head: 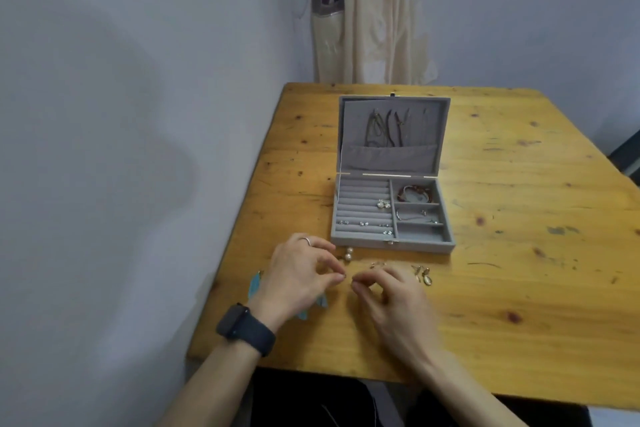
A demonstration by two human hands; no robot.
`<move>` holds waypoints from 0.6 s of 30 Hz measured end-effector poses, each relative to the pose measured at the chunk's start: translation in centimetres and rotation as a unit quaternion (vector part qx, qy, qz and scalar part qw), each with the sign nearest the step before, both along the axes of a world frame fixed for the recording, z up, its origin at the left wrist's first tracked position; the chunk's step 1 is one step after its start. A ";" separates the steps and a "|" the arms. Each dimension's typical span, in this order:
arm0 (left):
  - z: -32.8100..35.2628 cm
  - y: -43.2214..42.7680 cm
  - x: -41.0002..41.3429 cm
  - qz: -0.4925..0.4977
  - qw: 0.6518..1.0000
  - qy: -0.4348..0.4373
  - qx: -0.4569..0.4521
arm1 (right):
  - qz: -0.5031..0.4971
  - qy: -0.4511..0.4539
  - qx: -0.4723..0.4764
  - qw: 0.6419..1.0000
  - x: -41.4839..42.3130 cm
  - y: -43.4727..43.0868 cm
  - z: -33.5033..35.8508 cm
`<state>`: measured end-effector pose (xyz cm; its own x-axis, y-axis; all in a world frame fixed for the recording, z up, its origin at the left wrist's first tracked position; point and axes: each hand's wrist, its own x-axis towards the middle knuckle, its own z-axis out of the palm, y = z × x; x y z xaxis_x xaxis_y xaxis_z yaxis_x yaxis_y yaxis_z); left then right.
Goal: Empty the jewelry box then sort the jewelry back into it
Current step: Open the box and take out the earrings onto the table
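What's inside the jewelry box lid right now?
Several thin necklaces hang inside the lid. Their lower ends drop behind the grey pocket, so whatever the pocket holds is hidden.

Just in front of the jewelry box [391,248], the right hand [391,302] is blurred. Whether its grip, or that of the left hand [298,274], holds anything is too small to tell. Turquoise pieces [257,284] lie partly hidden beneath the left hand. The necklaces [381,128] end hidden inside the box's lid pocket [389,158].
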<state>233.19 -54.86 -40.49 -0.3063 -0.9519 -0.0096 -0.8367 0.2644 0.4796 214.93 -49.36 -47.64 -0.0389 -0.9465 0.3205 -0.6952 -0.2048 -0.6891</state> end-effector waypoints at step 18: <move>-1.8 1.9 0.7 0.006 0.999 -0.033 -0.028 | -0.018 0.023 0.042 0.999 0.7 0.2 -0.3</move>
<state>233.93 -52.92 -42.26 -0.2945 -0.9554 0.0233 -0.8694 0.2779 0.4085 215.58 -49.19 -47.95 -0.0604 -0.9682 0.2427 -0.7330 -0.1220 -0.6692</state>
